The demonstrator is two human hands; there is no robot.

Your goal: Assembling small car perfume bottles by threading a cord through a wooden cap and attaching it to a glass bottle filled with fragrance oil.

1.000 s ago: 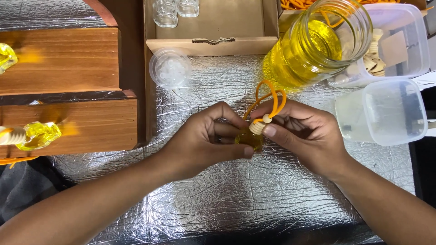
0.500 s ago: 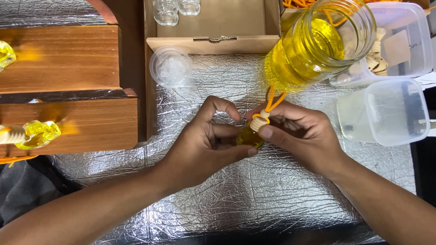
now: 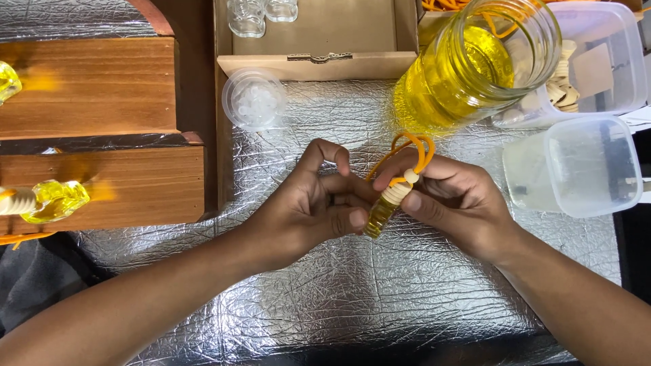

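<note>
Left hand [image 3: 308, 210] pinching small yellow bottle [image 3: 377, 218], right hand [image 3: 456, 200] now gripping its ribbed cap [image 3: 397, 193], orange cord loop [image 3: 413, 150] sitting lower than before, big jar [image 3: 468, 68] crowding close behind, foil mat [image 3: 380, 305] lying open toward the near edge.

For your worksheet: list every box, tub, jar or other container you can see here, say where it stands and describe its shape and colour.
Cardboard box: top middle, brown, open.
Glass jar: top right, round, tilted, holding yellow liquid.
Clear tub: far right, rectangular, holding pale pieces.
Second clear tub: right, in front of the first, rectangular.
Small round lid: beside the box, clear.
No labels or screens show.
</note>
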